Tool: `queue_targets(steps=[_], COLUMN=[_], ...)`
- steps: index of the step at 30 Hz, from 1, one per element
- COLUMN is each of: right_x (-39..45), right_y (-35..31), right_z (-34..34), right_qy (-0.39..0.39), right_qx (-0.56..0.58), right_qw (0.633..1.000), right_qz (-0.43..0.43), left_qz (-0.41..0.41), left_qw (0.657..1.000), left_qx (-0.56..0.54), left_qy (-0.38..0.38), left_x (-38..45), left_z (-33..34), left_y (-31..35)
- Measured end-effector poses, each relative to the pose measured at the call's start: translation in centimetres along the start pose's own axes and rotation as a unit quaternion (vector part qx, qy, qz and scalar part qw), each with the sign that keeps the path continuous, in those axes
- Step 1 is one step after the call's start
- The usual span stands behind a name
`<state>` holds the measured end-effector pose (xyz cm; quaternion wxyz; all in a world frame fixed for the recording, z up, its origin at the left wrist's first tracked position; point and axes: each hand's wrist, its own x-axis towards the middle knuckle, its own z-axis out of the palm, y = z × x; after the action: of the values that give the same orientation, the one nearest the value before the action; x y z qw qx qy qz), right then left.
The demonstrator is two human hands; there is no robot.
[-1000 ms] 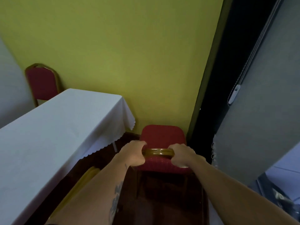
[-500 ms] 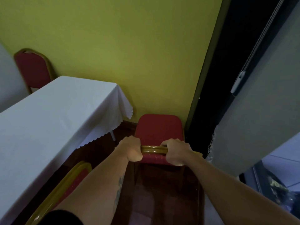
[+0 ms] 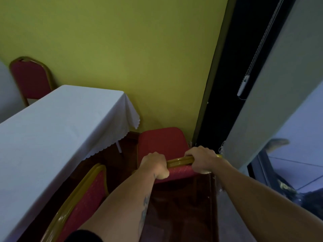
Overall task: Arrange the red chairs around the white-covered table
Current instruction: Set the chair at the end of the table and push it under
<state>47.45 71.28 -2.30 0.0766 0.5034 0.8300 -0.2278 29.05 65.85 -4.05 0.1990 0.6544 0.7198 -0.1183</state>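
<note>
A red chair [image 3: 162,142] with a gold frame stands near the yellow wall, just beyond the far corner of the white-covered table [image 3: 52,130]. My left hand [image 3: 155,165] and my right hand [image 3: 201,159] both grip the gold top rail of its backrest. A second red chair [image 3: 82,205] stands at the table's near side, under my left forearm. A third red chair [image 3: 31,79] stands against the wall behind the table's far end.
The yellow wall [image 3: 131,58] closes the space ahead. A dark door opening [image 3: 227,84] and a grey panel with a pull cord [image 3: 279,93] lie to the right. Dark wooden floor [image 3: 181,206] shows below the held chair.
The held chair has shifted right in the view and closer to the wall corner. The second chair by the table has come further into view at the lower left.
</note>
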Motion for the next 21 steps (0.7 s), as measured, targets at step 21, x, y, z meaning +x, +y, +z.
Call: queue_targets(steps=[21], right_x=[-5.1], right_y=[-1.1], right_z=[5.4], right_qy=[0.133], right_qx=[0.79], right_qw=[0.546], right_qz=[0.247], left_qz=[0.026], left_qw=[0.994], left_qx=[-0.093], left_qy=[-0.056], left_x=[-4.4], left_z=[3.6], left_y=[-2.1])
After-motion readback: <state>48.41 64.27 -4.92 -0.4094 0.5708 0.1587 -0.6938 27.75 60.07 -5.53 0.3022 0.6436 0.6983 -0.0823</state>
